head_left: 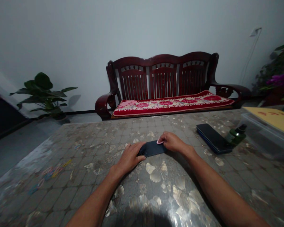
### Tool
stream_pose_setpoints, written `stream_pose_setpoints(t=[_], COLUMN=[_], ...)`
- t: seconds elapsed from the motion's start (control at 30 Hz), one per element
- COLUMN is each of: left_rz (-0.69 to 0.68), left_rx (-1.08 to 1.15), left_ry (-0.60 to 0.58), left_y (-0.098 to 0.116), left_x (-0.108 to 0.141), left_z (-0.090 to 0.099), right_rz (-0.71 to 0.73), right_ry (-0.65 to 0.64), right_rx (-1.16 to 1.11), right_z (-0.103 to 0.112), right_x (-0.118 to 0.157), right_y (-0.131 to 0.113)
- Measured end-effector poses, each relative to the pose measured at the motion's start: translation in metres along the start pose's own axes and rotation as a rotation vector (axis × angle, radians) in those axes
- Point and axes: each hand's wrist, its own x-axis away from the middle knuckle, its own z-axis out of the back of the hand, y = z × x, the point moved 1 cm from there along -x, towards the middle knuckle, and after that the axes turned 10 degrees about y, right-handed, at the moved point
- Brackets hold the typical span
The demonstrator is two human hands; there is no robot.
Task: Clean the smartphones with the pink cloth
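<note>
A dark smartphone (pixel 155 148) lies back up on the patterned tabletop, its camera end toward my left. My left hand (pixel 132 154) grips that end, fingers along the far edge and thumb at the near edge. Over the other end, my right hand (pixel 172 142) is closed on a small, thin pink piece (pixel 159 142), perhaps a cloth or pad, which rests against the back of the phone. My right fingers hide most of this pink piece.
To the right lie a stack of dark phones (pixel 213 137), a green bottle with a black cap (pixel 236 135) and a clear plastic box (pixel 262 135) topped by yellow paper (pixel 272 118). Colourful rubber bands (pixel 53 171) are scattered at left. A wooden bench (pixel 163 78) stands beyond the table.
</note>
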Motion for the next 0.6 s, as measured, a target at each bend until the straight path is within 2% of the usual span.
stream_pose_setpoints(t=[0.1,0.3,0.6], left_rz=[-0.020,-0.077,-0.070], left_rx=[0.014,0.051,0.045], left_ry=[0.012,0.023,0.008], left_y=[-0.007,-0.018,-0.019], left_x=[0.000,0.000,-0.001], left_z=[-0.004,-0.010,-0.009], right_rz=[-0.012,-0.028,-0.001], right_ry=[-0.085,0.052,-0.031], right_rx=[-0.031,0.153,0.231], right_z=[0.001,0.007,0.002], right_x=[0.001,0.004,0.008], right_y=[-0.003,-0.009,-0.020])
